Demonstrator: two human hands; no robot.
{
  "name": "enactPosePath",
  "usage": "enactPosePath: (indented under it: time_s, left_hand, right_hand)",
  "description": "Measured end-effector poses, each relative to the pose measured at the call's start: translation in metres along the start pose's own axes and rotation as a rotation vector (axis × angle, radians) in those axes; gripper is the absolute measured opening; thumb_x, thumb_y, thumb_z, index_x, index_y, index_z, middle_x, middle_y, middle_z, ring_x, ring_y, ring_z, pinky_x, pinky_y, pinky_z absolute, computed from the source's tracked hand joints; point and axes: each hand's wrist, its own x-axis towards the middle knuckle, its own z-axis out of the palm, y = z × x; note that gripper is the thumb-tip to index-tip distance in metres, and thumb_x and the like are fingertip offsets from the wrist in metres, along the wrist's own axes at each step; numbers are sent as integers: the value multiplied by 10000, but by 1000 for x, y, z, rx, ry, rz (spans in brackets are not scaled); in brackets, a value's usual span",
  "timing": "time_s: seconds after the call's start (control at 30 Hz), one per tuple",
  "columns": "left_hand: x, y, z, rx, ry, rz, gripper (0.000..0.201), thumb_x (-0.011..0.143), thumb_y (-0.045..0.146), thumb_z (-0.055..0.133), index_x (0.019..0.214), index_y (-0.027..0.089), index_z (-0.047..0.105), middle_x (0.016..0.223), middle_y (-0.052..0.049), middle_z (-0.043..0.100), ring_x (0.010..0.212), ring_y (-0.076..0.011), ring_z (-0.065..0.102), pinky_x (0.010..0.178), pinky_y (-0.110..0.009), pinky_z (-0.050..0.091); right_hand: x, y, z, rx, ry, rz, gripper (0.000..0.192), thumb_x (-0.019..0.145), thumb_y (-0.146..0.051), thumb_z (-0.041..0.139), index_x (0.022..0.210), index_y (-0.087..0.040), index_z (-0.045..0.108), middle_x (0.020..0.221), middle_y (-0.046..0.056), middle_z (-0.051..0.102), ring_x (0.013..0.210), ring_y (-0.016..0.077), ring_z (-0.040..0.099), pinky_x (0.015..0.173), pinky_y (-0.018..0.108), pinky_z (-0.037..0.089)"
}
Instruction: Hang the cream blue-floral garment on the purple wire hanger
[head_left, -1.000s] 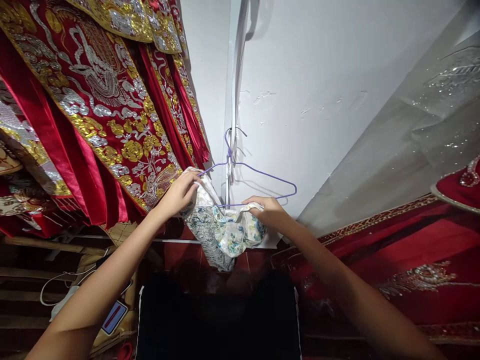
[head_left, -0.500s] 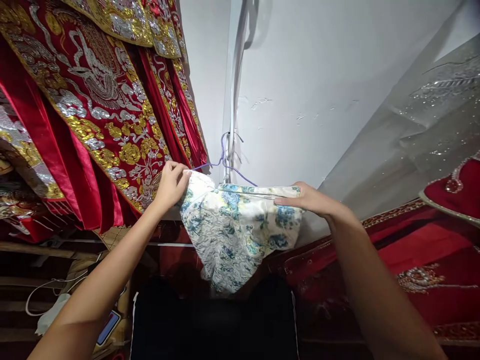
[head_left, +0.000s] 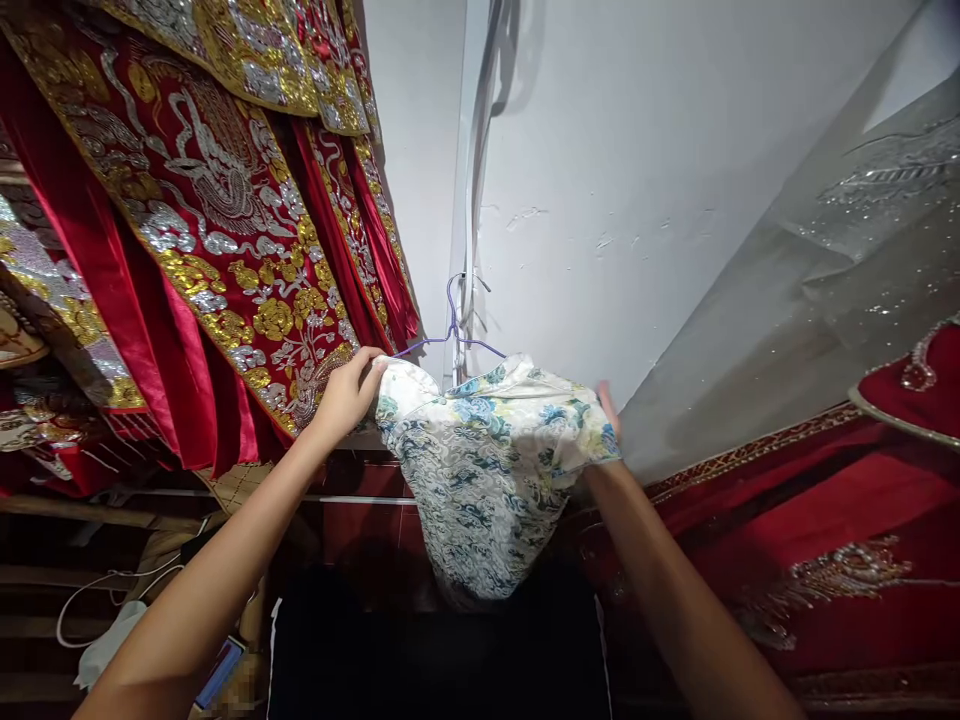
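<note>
The floral top (head_left: 480,490) hangs between the two hands on a purple hanger (head_left: 453,327), whose neck and upper arms show above its collar. The left hand (head_left: 351,392) pinches the shoulder edge on its side between thumb and fingers; the right hand (head_left: 609,408) is mostly hidden behind the opposite sleeve, so its grip cannot be told. Beyond stands a white wall (head_left: 600,140).
</note>
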Motion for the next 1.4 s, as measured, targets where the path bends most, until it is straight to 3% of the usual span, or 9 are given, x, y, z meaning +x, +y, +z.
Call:
enactPosePath:
  time_s: [0.17,0.33,0.57,0.63,0.77,0.97,1.07,1.17,1.4]
  left_hand:
    - [8,9,3,109,29,20,344,1028,413,333,1153,231,596,1089,-71,696,986,-254,644,828,-331,453]
    - [36,21,14,96,71,43,345,954,502,491,986,176,601,1083,-121,645,1037,-281,599,917,-399,459]
    - [15,20,7,-430,-116,20,411,965,531,468,847,174,635,1057,-108,690,1046,-250,635,968,-412,499]
    - [0,25,5,-496,-206,79,428,955,539,492,791,181,660,1152,-117,681,1194,-275,588,1069,-451,449]
    - [-23,57,10,-556,-397,179,407,968,508,492,885,225,772,1226,-102,675,1349,-295,498,1180,-508,342]
    - [-20,97,10,-729,-481,255,328,936,437,597,1187,277,735,1415,-84,588,1388,-292,481,1176,-493,369]
    - [-14,70,-4,-793,-262,93,515,851,501,691,1307,264,653,1513,-90,496,1407,-306,457,1154,-478,403]
    - [-24,23,-9,-878,-181,-223,683,889,742,418,1235,217,684,1358,-132,635,1296,-338,563,1032,-517,507]
    - [-93,-19,54,-895,-63,-554,633,783,749,586,1040,185,714,1143,-124,729,1211,-310,616,997,-432,516]
  right_hand:
    - [6,-23,-15,211,134,38,763,918,-702,296,1371,-152,570,1114,152,730,1117,374,671,926,525,546]
    - [2,-61,17,225,91,-30,706,957,-676,325,1413,-185,547,1105,118,726,1076,315,694,887,450,580]
    - [-43,-64,33,-117,-687,-259,515,991,-589,384,1286,-278,671,1280,74,677,1210,296,614,1056,493,480]
    - [-41,-46,39,-366,-524,-312,543,938,-523,547,1420,-272,551,1418,108,581,1315,331,529,1111,541,415]
    - [-29,-1,76,-715,-275,-422,1155,730,-491,782,1615,-197,100,1645,188,201,1510,399,193,1190,616,260]
    - [-10,1,106,-798,-162,-640,829,807,-473,664,1536,-220,363,1525,152,414,1440,406,310,1224,625,133]
    - [1,-12,72,-784,-13,-549,999,722,-487,736,1567,-209,281,1388,165,482,1300,396,436,1147,599,309]
    - [13,-22,30,-859,156,-366,1126,659,-518,790,1592,-283,203,1333,154,459,1228,424,452,1027,602,395]
    - [39,-54,20,-970,168,-361,1053,693,-639,760,1566,-274,298,1322,186,467,1236,465,435,1009,634,352]
